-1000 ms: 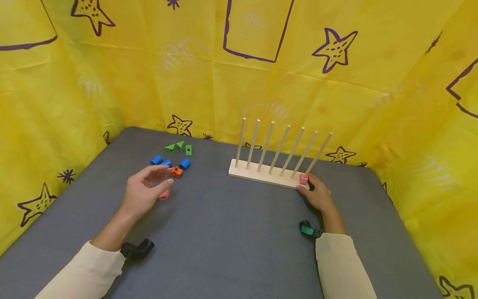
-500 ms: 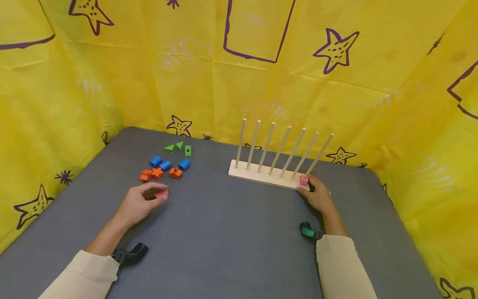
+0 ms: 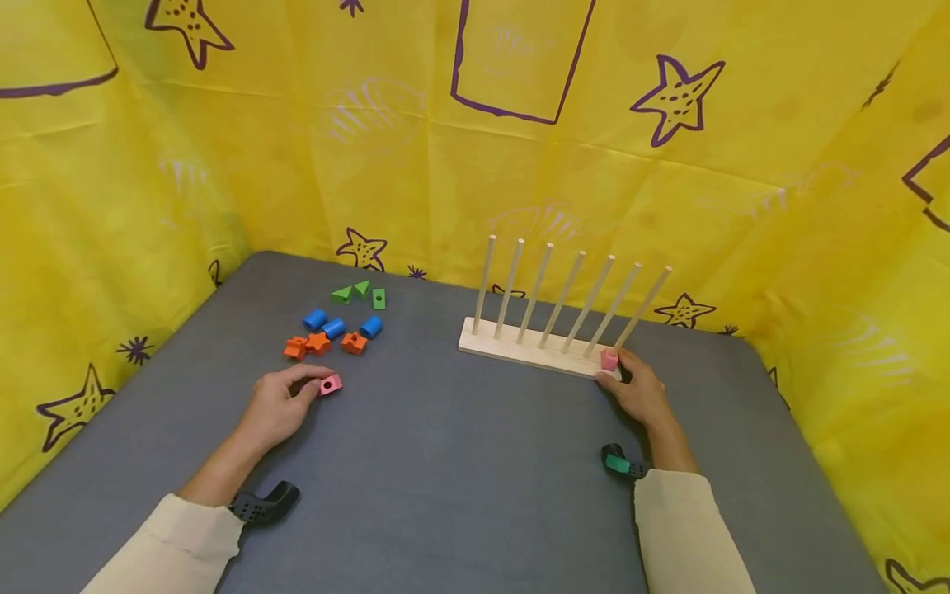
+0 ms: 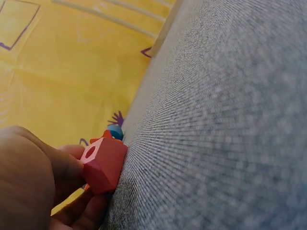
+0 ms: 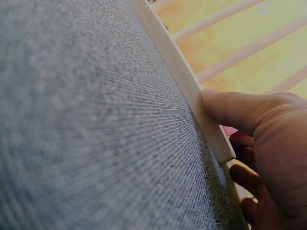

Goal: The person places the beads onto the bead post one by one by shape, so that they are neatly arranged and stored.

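Note:
My left hand (image 3: pixel 276 408) pinches a pink block (image 3: pixel 331 384) with a round hole, low over the grey cloth. In the left wrist view the pink block (image 4: pixel 106 165) sits between thumb and fingers, its hole facing up and outward. On the right, my right hand (image 3: pixel 638 394) grips the right end of the wooden peg board (image 3: pixel 512 350). Its thumb lies on the board's front edge, as the right wrist view shows, with the other fingers curled behind. Another pink block (image 3: pixel 609 360) sits at the bottom of the rightmost peg, beside those fingers.
Beyond the left hand lie orange star-shaped blocks (image 3: pixel 318 343), blue cylinders (image 3: pixel 334 328) and green blocks (image 3: pixel 379 299). Several bare pegs (image 3: pixel 567 289) rise from the board. Yellow patterned fabric (image 3: pixel 416 181) walls the back and sides of the table.
My left hand came down and back from near the orange blocks, uncovering them, and took hold of the pink block, whose hole now shows. The right hand stayed on the board.

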A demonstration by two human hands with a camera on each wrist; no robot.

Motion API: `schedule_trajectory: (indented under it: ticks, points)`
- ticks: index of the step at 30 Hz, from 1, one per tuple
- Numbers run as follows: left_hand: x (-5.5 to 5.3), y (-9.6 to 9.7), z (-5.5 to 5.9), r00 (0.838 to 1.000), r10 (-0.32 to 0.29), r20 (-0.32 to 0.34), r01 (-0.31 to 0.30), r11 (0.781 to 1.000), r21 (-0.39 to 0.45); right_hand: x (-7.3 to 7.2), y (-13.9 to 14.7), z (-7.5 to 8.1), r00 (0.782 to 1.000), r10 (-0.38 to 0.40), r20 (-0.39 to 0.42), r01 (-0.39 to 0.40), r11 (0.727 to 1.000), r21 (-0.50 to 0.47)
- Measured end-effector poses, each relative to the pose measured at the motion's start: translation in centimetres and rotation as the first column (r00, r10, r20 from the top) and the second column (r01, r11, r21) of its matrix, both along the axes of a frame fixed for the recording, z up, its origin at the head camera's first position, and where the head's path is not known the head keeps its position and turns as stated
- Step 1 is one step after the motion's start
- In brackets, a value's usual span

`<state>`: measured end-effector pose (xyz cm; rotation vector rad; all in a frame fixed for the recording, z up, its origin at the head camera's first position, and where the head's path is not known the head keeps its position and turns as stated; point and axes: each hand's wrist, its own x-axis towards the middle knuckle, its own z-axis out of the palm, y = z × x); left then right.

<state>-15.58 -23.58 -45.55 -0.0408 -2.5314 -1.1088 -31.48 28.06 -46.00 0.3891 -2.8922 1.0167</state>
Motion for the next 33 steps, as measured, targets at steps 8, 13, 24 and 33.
schedule_trajectory:
  ticks: [8,13,24,33]
  points:
    - [-0.1,-0.1,0.5,0.996,0.035,0.076,-0.028,0.995,-0.096,-0.1,-0.2,0.1,1.000,-0.003,-0.002,0.003,1.000,-0.001]
    - [-0.1,0.3,0.7,0.997,0.025,0.067,-0.014,0.987,-0.160,0.0,-0.1,0.0,1.000,0.006,-0.008,-0.006,1.000,-0.009]
    - [-1.4,4.0,4.8,0.978,-0.085,-0.193,0.079,0.996,-0.041,-0.1,-0.3,0.0,1.000,0.020,-0.020,-0.020,1.000,0.001]
    - [-3.7,8.3,10.0,0.957,-0.199,-0.211,0.229,0.965,0.130,0.3,-0.2,0.2,0.998,0.033,-0.044,-0.036,0.998,-0.049]
